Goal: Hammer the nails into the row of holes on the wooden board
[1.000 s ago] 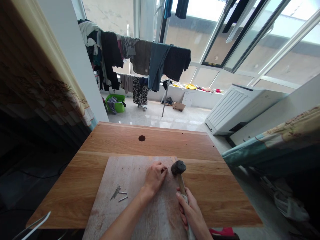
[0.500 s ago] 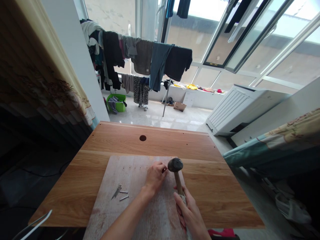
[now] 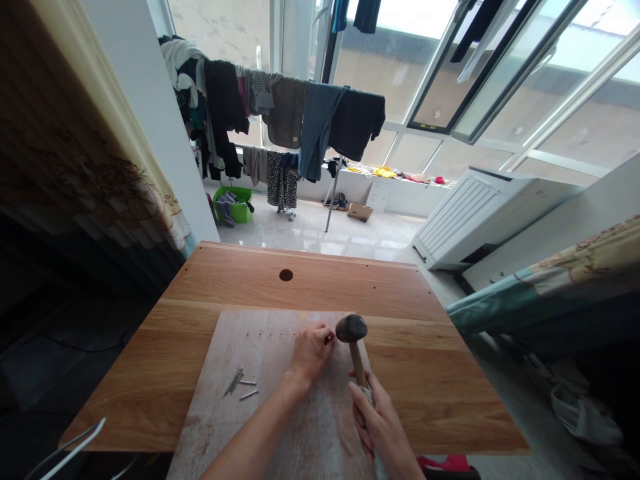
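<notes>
My right hand (image 3: 381, 421) is wrapped round the wooden handle of a hammer (image 3: 351, 329) with a dark, rounded head. The head is close beside the fingertips of my left hand (image 3: 313, 350). That hand rests on a worn, pale wooden board (image 3: 285, 427), with thumb and forefinger pinched together; whatever they hold is too small or hidden to make out. A row of small dark dots runs along the board's far part, left of my left hand. Several loose nails (image 3: 249, 395) lie on the board, left of my left forearm.
Under the board is a brown wooden tabletop (image 3: 425, 387) with a round hole (image 3: 286, 275) near its far edge. Beyond stand a laundry rack with hanging clothes (image 3: 315, 127), a green basket (image 3: 243, 212) and a white ribbed unit (image 3: 465, 210). Curtains (image 3: 125, 173) hang at both sides.
Almost nothing differs. Both hands and the hammer keep their places, and the whole view has shifted only very slightly.
</notes>
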The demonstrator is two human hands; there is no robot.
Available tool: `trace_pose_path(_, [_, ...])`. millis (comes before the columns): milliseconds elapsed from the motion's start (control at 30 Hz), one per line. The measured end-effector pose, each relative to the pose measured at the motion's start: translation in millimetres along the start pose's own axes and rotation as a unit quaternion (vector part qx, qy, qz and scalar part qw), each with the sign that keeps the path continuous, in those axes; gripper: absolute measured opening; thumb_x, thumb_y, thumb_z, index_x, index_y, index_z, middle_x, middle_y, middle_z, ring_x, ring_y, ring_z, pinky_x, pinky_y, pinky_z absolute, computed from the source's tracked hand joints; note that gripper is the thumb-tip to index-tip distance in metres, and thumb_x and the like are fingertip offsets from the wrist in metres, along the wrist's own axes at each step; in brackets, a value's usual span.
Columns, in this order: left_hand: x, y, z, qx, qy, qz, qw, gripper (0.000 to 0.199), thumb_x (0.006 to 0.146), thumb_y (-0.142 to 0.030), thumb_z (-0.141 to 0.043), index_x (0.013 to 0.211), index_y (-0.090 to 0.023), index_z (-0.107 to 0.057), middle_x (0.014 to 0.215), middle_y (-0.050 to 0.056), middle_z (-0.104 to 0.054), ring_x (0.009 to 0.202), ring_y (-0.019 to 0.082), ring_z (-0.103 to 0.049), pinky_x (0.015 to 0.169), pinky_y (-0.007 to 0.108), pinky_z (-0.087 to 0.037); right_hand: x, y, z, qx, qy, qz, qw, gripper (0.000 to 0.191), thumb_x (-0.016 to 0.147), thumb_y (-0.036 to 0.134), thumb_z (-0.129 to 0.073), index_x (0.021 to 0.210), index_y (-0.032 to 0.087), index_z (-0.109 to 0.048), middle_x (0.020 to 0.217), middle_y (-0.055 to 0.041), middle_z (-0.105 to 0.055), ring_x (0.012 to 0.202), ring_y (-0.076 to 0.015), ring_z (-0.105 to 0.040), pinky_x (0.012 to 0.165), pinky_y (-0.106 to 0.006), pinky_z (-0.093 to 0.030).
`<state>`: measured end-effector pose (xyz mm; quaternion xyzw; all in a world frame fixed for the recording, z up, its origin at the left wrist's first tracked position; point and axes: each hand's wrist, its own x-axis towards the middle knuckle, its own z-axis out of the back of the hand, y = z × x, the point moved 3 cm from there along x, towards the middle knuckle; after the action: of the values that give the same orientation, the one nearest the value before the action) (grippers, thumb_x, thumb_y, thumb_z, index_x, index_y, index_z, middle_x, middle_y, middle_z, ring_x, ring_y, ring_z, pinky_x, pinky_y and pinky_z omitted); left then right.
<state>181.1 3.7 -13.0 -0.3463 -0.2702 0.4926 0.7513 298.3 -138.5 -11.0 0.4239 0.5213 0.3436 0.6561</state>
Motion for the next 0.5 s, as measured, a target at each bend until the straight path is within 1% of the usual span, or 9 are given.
trace_pose_path(67, [0, -1, 0.5, 0.000, -0.001, -0.001, 1.000, 0.017, 0.091, -0.021, -0.065, 0.081, -0.024, -0.078, 0.087, 0.002, -0.073, 0.084, 0.016, -0.067, 0.076, 0.026, -0.045, 0, 2, 0, 0.005, -0.001, 0.001, 1.000, 0.071, 0.085, 0.077, -0.059, 0.125, 0.020, -0.048, 0.046, 0.0151, -0.040, 0.029, -0.0058, -0.028, 0.026, -0.016, -0.028])
trace_pose_path(133, [0, -1, 1.0, -0.001, -0.001, -0.002, 1.000, 0.015, 0.091, -0.022, -0.065, 0.084, -0.024, -0.079, 0.089, 0.002, -0.073, 0.085, 0.016, -0.067, 0.077, 0.026, -0.046, -2, 9, 0, 0.010, -0.006, 0.011, 1.000, 0.068, 0.086, 0.075, -0.060, 0.126, 0.021, -0.047, 0.047, 0.0153, -0.039, 0.029, -0.0052, -0.028, 0.027, -0.015, -0.028])
trace_pose_path(233, [-1, -2, 1.9, 0.000, 0.002, -0.003, 1.000, 0.015, 0.091, -0.022, -0.066, 0.086, -0.024, -0.079, 0.090, 0.002, -0.074, 0.085, 0.017, -0.068, 0.077, 0.027, -0.046, -11, 27, 0, 0.030, -0.012, 0.015, 0.999, 0.065, 0.088, 0.073, -0.061, 0.128, 0.024, -0.046, 0.048, 0.0155, -0.038, 0.030, -0.0051, -0.030, 0.027, -0.014, -0.030])
trace_pose_path(367, [0, -4, 3.1, -0.001, 0.009, 0.000, 1.000, 0.016, 0.092, -0.023, -0.065, 0.085, -0.024, -0.080, 0.089, 0.002, -0.074, 0.085, 0.017, -0.068, 0.077, 0.027, -0.046, -26, 50, -3, 0.087, -0.044, 0.012, 0.995, 0.067, 0.086, 0.076, -0.062, 0.131, 0.028, -0.046, 0.050, 0.0153, -0.040, 0.026, -0.0047, -0.027, 0.024, -0.015, -0.028])
trace_pose_path(433, [0, -4, 3.4, -0.001, 0.011, 0.002, 1.000, 0.016, 0.092, -0.023, -0.065, 0.085, -0.024, -0.080, 0.089, 0.002, -0.074, 0.084, 0.016, -0.068, 0.076, 0.027, -0.045, -30, 53, -4, 0.101, -0.057, 0.020, 0.993, 0.066, 0.087, 0.076, -0.060, 0.131, 0.028, -0.046, 0.049, 0.0151, -0.041, 0.025, -0.0050, -0.027, 0.024, -0.015, -0.028])
trace_pose_path(500, [0, -4, 3.3, -0.001, 0.012, 0.004, 1.000, 0.015, 0.092, -0.024, -0.066, 0.086, -0.024, -0.080, 0.090, 0.002, -0.074, 0.084, 0.016, -0.068, 0.076, 0.027, -0.045, -28, 48, -6, 0.088, -0.065, 0.040, 0.993, 0.063, 0.089, 0.075, -0.057, 0.129, 0.027, -0.048, 0.049, 0.0145, -0.041, 0.026, -0.0054, -0.029, 0.024, -0.015, -0.028])
